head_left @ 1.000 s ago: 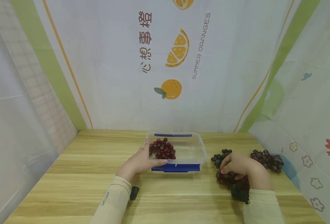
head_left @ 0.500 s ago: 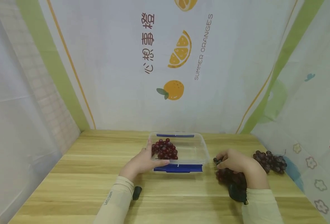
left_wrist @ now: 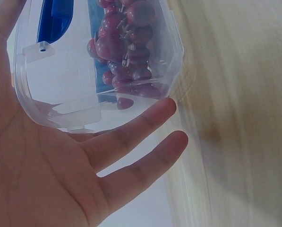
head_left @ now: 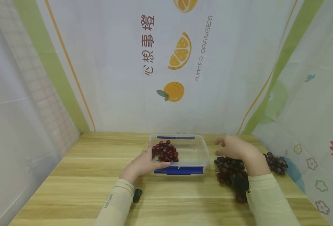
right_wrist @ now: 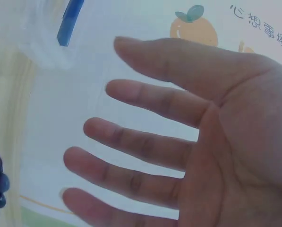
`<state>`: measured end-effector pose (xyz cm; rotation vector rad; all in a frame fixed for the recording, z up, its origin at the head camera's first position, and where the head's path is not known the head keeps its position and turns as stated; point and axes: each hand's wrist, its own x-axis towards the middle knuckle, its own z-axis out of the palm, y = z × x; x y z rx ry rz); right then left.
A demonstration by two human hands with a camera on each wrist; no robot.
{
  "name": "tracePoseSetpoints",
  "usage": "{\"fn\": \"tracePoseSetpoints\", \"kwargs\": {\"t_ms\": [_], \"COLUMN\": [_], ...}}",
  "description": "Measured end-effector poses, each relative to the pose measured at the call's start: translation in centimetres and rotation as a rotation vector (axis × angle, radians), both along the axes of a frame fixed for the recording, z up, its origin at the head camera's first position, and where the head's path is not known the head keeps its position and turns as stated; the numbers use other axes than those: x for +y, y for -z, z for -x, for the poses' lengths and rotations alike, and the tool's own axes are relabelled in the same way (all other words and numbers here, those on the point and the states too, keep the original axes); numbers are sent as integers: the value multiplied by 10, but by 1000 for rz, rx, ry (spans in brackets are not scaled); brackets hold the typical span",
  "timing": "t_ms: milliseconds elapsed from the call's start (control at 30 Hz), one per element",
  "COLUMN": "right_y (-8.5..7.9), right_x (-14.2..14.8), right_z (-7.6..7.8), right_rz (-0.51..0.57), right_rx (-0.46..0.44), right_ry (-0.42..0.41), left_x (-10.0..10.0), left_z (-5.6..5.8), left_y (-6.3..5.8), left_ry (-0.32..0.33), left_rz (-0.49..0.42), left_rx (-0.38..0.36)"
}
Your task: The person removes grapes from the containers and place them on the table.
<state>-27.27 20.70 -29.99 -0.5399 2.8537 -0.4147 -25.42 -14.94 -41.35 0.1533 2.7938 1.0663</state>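
Observation:
A clear plastic container (head_left: pixel 193 150) with blue latches stands near the back of the table, a bunch of red grapes (head_left: pixel 166 152) in its left part. My left hand (head_left: pixel 139 163) rests against its left end, thumb along the near rim and the straight fingers beside the wall. In the left wrist view, the grapes (left_wrist: pixel 117 52) show through that wall. My right hand (right_wrist: pixel 216 142) is spread with nothing in it. It hovers behind and over a dark bunch of grapes (head_left: pixel 229 163); redder grapes (head_left: pixel 224 177) lie nearer, partly hidden by the black wrist device.
Another dark bunch of grapes (head_left: pixel 277 164) lies near the table's right edge, partly behind the right forearm. A white curtain (head_left: pixel 121 103) printed with oranges hangs behind the wooden table (head_left: pixel 79 175). A black wrist device (head_left: pixel 137 195) sits under the left sleeve.
My right hand has lifted off the dark grapes, moving back and up with its fingers opened out; the grapes stay on the table. My left hand remains at the container.

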Motion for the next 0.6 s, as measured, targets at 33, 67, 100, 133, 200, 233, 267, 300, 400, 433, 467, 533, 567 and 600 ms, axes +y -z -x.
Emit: {"fn": "tracePoseSetpoints", "kwargs": {"t_ms": [33, 67, 100, 133, 200, 233, 267, 300, 400, 433, 467, 533, 567, 600], "right_y": [0, 0, 1, 4, 13, 19, 24, 31, 48, 53, 57, 63, 65, 67], "right_x": [0, 1, 2, 3, 4, 4, 5, 5, 9, 12, 14, 18, 20, 21], "right_z": [-1, -1, -2, -3, -4, -4, -5, -5, -9, -10, -12, -14, -16, -17], "right_rz": [-5, -11, -22, -39, -82, -109, -142, -173, -281, -320, -358, -437, -465, -486], "right_rx": [-5, -14, -22, -34, -60, -71, -79, -91, -124, -136, -150, -155, -155, -156], "right_ry": [0, 2, 2, -1, -5, -8, -8, -12, -36, -37, -42, -73, -85, -100], "left_x": [0, 0, 0, -1, -1, 0, 0, 0, 0, 0, 0, -1, -1, -2], "left_z": [0, 0, 0, 0, 0, -1, -1, -1, -2, -3, -3, -2, -2, -1], "left_y": [0, 0, 0, 1, 1, 1, 1, 1, 0, 0, 0, 0, 1, 1], "left_ry": [-1, 1, 2, 1, 0, -1, -3, -4, -6, -6, -3, -1, -3, -6], "left_rz": [-2, -3, -7, -9, -17, -20, -23, -25, -27, -25, -25, -22, -20, -16], "left_rx": [0, 1, 1, 1, 0, 1, 2, 1, -3, -4, -3, 3, 7, 11]}}
